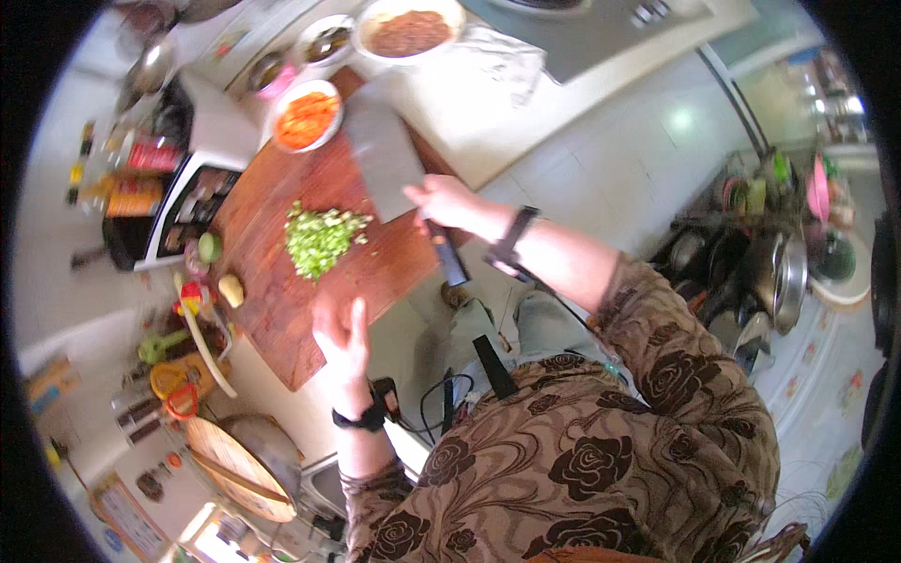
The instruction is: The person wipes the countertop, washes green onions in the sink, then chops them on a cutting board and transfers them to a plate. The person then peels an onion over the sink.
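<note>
My right hand [447, 204] grips a cleaver [386, 155] near where its black handle meets the broad blade, which lies over the far right part of a wooden cutting board [281, 331]. On the board sits a pile of chopped green vegetable [320, 239]. My left hand [343, 341], slightly blurred, hovers by the board's near edge with thumb and fingers apart and nothing in it. A white bowl of shredded orange vegetable [307, 116] stands at the board's far corner. A pale peeled piece [231, 291] rests at the left edge.
Beyond the board stand a large bowl of brown minced food [410, 32], a small bowl of dark food [326, 41] and a crumpled plastic bag [496, 63]. A stove [605, 28] is at the top right. Left are bottles [134, 197]; nearer, a round wooden lid [236, 468].
</note>
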Demonstrator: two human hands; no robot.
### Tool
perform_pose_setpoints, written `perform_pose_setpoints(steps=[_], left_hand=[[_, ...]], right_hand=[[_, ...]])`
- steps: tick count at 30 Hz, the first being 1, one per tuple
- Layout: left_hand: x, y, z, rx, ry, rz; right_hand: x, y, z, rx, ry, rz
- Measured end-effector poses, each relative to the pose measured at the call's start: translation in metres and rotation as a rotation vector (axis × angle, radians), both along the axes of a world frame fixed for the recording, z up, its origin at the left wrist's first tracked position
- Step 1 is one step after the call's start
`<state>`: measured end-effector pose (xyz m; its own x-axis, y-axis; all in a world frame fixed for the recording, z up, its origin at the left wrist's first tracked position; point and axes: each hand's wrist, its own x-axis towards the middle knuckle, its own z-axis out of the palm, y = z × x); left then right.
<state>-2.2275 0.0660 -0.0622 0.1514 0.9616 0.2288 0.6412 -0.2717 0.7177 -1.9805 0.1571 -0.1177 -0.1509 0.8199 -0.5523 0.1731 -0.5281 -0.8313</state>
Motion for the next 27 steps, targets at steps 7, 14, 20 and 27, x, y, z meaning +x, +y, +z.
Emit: perform_pose_setpoints(steps=[7,14,20,27], left_hand=[[0.087,-0.070,-0.125,-1.104,-0.232,-0.457],[0.139,0.000,-0.297,-0.846,-0.257,0.256],[0.163,0.076,-0.368,-0.634,-0.317,0.566],[0.162,-0.024,-0.319,-0.752,0.253,-0.073]], right_hand=[[0.001,-0.019,0.008,0.596,-0.440,0.248],[0.066,-0.126,-0.039,0.387,-0.026,0.008],[0.108,-0.191,-0.135,-0.056,-0.202,0.077],[0.116,-0.225,-0.177,-0.005,-0.388,-0.007]])
